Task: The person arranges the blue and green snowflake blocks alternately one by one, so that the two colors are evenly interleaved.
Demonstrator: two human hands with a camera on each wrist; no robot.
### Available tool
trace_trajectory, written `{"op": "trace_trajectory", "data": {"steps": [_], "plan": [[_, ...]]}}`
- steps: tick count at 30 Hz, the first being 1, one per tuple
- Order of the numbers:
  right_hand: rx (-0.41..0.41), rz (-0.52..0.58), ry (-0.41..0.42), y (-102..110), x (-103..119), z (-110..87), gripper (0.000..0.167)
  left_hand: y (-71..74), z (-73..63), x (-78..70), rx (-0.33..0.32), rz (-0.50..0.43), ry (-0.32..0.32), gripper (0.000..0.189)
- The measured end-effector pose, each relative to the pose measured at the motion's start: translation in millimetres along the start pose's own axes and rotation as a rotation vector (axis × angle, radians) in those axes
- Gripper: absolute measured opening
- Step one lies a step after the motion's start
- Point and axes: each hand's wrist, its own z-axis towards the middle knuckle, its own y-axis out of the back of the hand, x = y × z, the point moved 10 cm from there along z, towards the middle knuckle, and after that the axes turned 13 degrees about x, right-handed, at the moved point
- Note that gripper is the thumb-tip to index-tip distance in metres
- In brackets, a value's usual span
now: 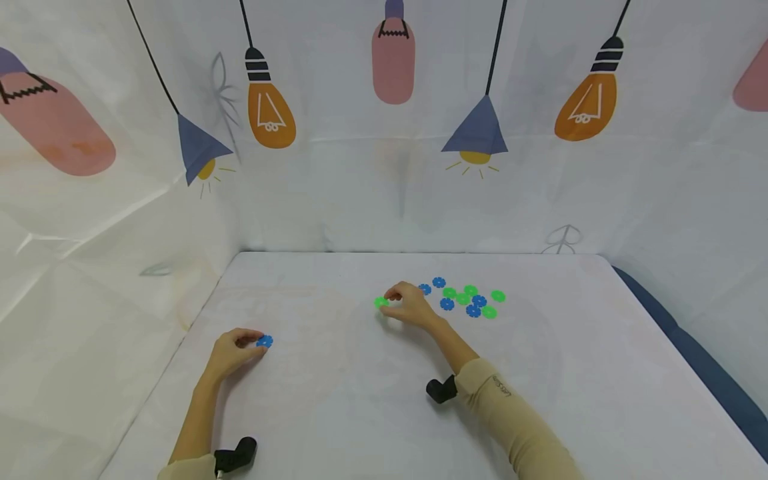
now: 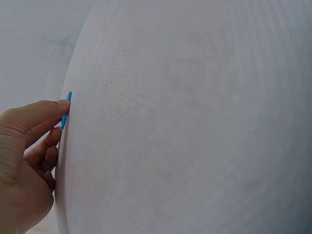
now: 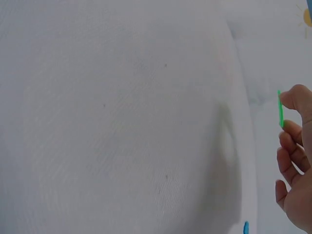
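At the left of the table, my left hand point(image 1: 233, 352) pinches a blue notched disc point(image 1: 265, 341) between thumb and fingertips. The left wrist view shows that blue disc point(image 2: 66, 110) edge-on, close to the white surface. My right hand point(image 1: 411, 306) is farther forward, near the table's middle, and pinches a green notched disc point(image 1: 381, 302) by its edge. In the right wrist view the green disc point(image 3: 281, 109) stands edge-on between thumb and forefinger, raised off the table, with a shadow below.
Loose blue discs point(image 1: 447, 304) and green discs point(image 1: 489, 312) lie scattered flat to the right of my right hand. They rest on a white table point(image 1: 336, 400). A white sheet with printed lamps point(image 1: 324, 193) hangs behind the table's far edge.
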Motion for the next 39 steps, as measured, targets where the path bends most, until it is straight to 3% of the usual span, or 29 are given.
{"op": "trace_trajectory", "data": {"steps": [16, 24, 39], "plan": [[0.053, 0.006, 0.044, -34, 32, 29.3, 0.029, 0.1, -2.7, 1.7, -0.011, 0.001, -0.004, 0.037], [0.088, 0.037, 0.052, -61, 44, 45.6, 0.028, 2.5, -3.6, 1.1, -0.02, -0.002, -0.018, 0.036], [0.147, 0.021, 0.069, -101, 77, 60.9, 0.025, 1.9, -4.3, -2.5, -0.029, -0.005, -0.025, 0.034]]}}
